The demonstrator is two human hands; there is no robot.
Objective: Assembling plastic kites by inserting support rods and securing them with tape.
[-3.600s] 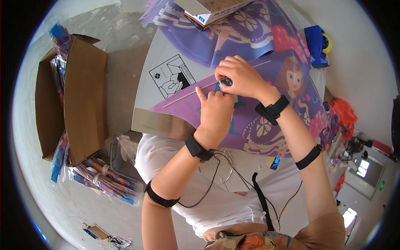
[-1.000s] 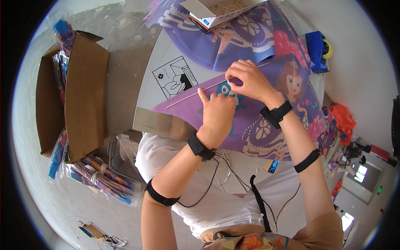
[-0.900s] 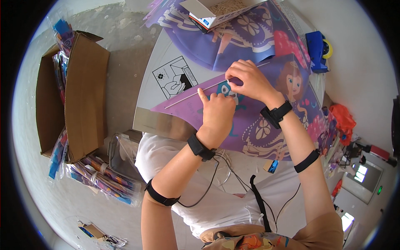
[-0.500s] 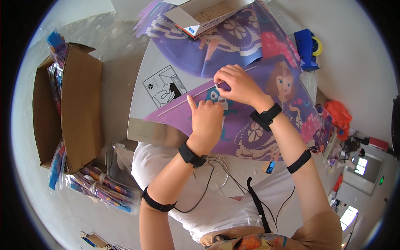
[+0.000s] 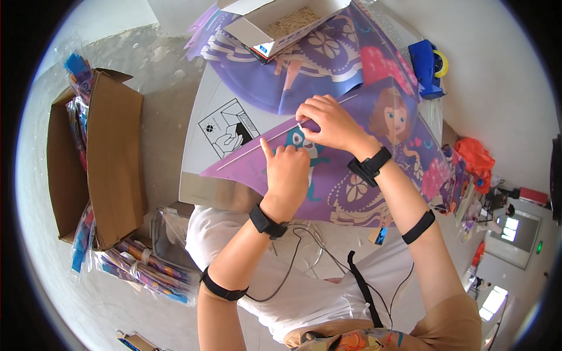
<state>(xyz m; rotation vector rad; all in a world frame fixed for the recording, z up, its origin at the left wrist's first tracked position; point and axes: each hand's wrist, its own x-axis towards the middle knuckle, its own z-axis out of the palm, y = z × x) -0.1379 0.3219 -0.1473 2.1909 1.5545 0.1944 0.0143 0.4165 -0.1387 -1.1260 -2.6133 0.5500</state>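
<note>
A purple kite sheet, printed with a cartoon figure, lies on the table. A thin white rod runs along its upper-left edge. My left hand rests on the sheet, index finger stretched out with its tip at the rod and the other fingers curled; its thumb is hidden. Farther along the rod, my right hand is closed in a pinch on a small white piece at the rod. Just under the pinch is a teal printed figure.
Another purple printed sheet lies beyond, under an open white box of small beige pieces. A blue tape dispenser stands far right. At left is a cardboard box with bagged printed rolls, and more bagged rolls are nearer. A cable crosses my lap.
The whole view has shifted slightly. Both hands keep almost the same places on the sheet, and my right hand still pinches the small white piece.
</note>
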